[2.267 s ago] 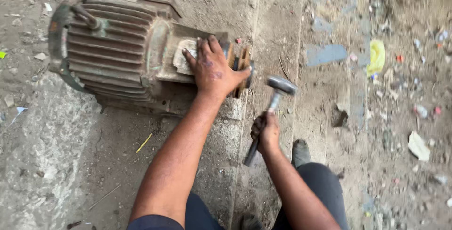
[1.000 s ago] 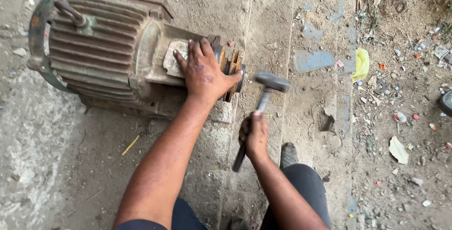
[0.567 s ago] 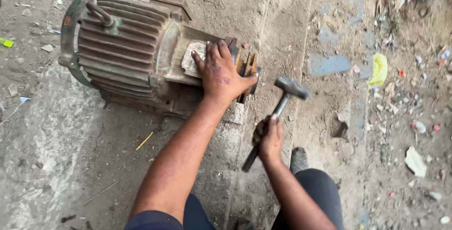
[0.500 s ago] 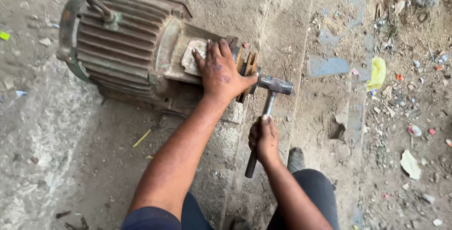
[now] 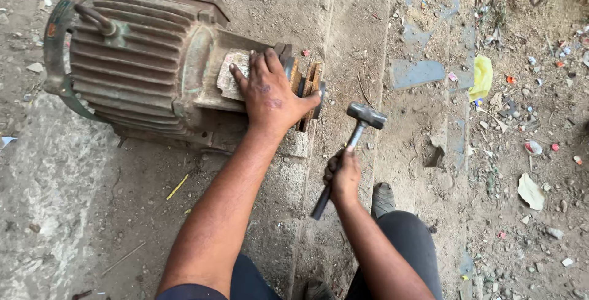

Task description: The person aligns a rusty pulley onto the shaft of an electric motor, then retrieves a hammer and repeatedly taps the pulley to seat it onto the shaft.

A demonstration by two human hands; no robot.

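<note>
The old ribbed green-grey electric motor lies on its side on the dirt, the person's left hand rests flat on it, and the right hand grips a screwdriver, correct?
Not quite. The head view shows the right hand gripping a steel-headed hammer, not a screwdriver. The rest holds: the left hand rests flat on the old ribbed green-grey electric motor, lying sideways on the dirt.

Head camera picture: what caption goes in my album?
Left hand pressing on a ribbed old motor, right hand gripping a hammer.

one electric motor (image 5: 147, 79), one hammer (image 5: 350, 153), two hands, one yellow wrapper (image 5: 481, 76), one shoe (image 5: 383, 199)
</note>
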